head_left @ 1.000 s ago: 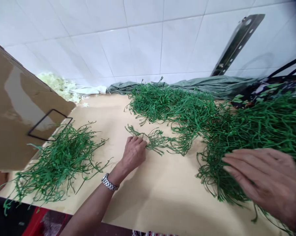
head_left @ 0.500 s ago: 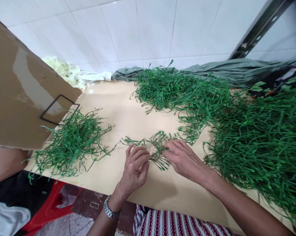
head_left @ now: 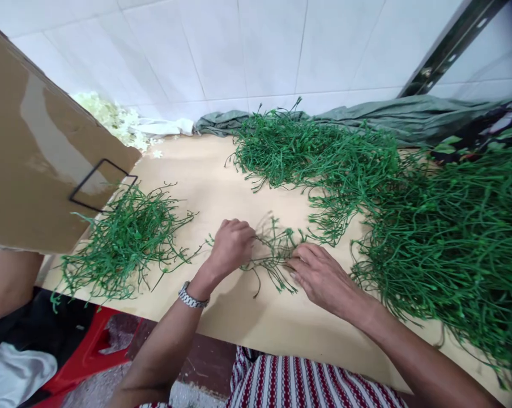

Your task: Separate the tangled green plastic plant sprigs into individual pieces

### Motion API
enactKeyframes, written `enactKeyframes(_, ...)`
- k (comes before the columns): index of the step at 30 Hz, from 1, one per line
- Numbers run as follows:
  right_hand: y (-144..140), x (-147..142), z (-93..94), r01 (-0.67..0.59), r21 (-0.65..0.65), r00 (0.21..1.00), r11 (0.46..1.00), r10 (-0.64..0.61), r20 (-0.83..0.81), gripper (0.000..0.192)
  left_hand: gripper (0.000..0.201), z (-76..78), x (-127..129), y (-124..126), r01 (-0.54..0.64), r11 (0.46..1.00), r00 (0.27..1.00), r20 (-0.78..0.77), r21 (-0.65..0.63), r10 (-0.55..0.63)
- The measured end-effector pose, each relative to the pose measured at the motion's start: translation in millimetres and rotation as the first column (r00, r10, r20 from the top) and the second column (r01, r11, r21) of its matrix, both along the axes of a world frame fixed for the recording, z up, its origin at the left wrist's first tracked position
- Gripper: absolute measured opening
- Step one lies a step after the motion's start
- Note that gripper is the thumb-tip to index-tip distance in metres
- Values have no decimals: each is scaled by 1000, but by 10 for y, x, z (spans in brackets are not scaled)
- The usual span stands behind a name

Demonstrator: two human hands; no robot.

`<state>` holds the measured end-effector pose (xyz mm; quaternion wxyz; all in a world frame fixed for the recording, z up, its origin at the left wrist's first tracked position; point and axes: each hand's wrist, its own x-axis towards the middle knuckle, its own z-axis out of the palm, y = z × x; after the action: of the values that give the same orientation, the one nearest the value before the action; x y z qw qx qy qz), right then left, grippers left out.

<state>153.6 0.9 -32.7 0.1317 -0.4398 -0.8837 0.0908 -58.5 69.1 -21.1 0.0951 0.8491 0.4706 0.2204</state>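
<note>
Both hands meet over a small green sprig [head_left: 273, 258] lying near the front middle of the pale worktop [head_left: 222, 192]. The left hand [head_left: 231, 245] is curled into a narrow grip with its fingers closed on the sprig's left end, a metal wristwatch [head_left: 191, 297] on the wrist. The right hand [head_left: 321, 275] lies flatter, fingertips pressing on the sprig's right end; whether it pinches the stems or only pins them down I cannot tell.

To the left, a loose small pile of stems [head_left: 126, 241] sits apart from the hands, its far edge reaching under a tilted cardboard box [head_left: 35, 164] with a black outline printed on it. Behind the box lies a heap of whitish petals [head_left: 111, 116] against the tiled wall [head_left: 239, 51]. To the right, a big tangled mass of green stems [head_left: 430, 226] covers much of the worktop, its nearest strands just beside the right hand and wrist. A grey-green cloth [head_left: 387, 116] runs along the wall behind it, with a dark metal bracket [head_left: 451, 42] slanting above. Below the worktop's edge show a striped red-and-white fabric [head_left: 290, 385] and a red stool [head_left: 90, 354].
</note>
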Motion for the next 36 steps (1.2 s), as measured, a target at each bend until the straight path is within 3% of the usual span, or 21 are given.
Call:
enactKeyframes(1, -8, 26, 6, 17, 4, 1000, 1000, -17, -11, 14, 16, 0, -52, 0, -92, 996, 978, 188, -15, 93)
enactKeyframes(2, -13, 54, 13, 34, 11, 999, 999, -34, -25, 13, 13, 9, -103, -3, -191, 980, 900, 386, -62, 200)
enactKeyframes(4, -15, 109, 25, 64, 19, 996, 998, -63, -58, 13, 7, 49, -185, -12, -302, 923, 603, 702, -237, 378)
enactKeyframes(6, -9, 155, 34, 84, 20, 993, 996, -82, -91, 13, 5, 101, -218, -22, -246, 882, 283, 841, -402, 462)
enactKeyframes(8, -6, 184, 45, 97, 24, 988, 995, -93, -120, 13, 9, 154, -203, -33, -142, 868, 69, 870, -475, 487)
enactKeyframes(11, -37, 188, 74, 98, 20, 983, 995, -94, -159, 15, 13, 229, -130, -55, -53, 865, -91, 865, -498, 493)
enactKeyframes(13, -89, 160, 101, 64, 19, 979, 998, -60, -195, 18, 13, 268, -77, -72, -19, 871, -134, 864, -492, 485)
enactKeyframes(16, -175, 96, 147, -9, 38, 969, 999, 18, -246, 23, 10, 294, -22, -102, -9, 885, -69, 883, -466, 465)
enactKeyframes(21, -193, 54, 285, -70, 99, 953, 993, 96, -286, 24, 5, 243, 18, -189, -78, 895, 194, 874, -439, 446)
enactKeyframes(24, -125, 87, 419, -48, 137, 903, 989, 102, -417, 19, 3, 207, 92, -295, -166, 929, 506, 780, -331, 368)
enactKeyframes(26, -66, 100, 493, 10, 111, 849, 994, 50, -525, 17, 6, 200, 180, -385, -234, 965, 762, 594, -120, 259)
enactKeyframes(28, 0, 95, 526, 118, -1, 768, 993, -92, -633, 16, 11, 198, 280, -475, -232, 960, 924, 345, 155, 168)
enactKeyframes(30, 63, 77, 508, 180, -206, 647, 962, -273, -712, 20, 13, 187, 371, -550, -176, 911, 980, 153, 373, 127)
enactKeyframes(32, 110, 55, 453, 121, -418, 529, 900, -415, -740, 28, 14, 160, 441, -602, -117, 860, 993, 50, 497, 106)
enactKeyframes(34, 133, 32, 392, 4, -563, 459, 826, -502, -733, 35, 14, 124, 490, -627, -71, 831, 996, -8, 552, 91)
enactKeyframes(36, 131, 9, 350, -71, -632, 438, 771, -545, -715, 39, 15, 86, 518, -633, -35, 824, 996, -49, 566, 75)
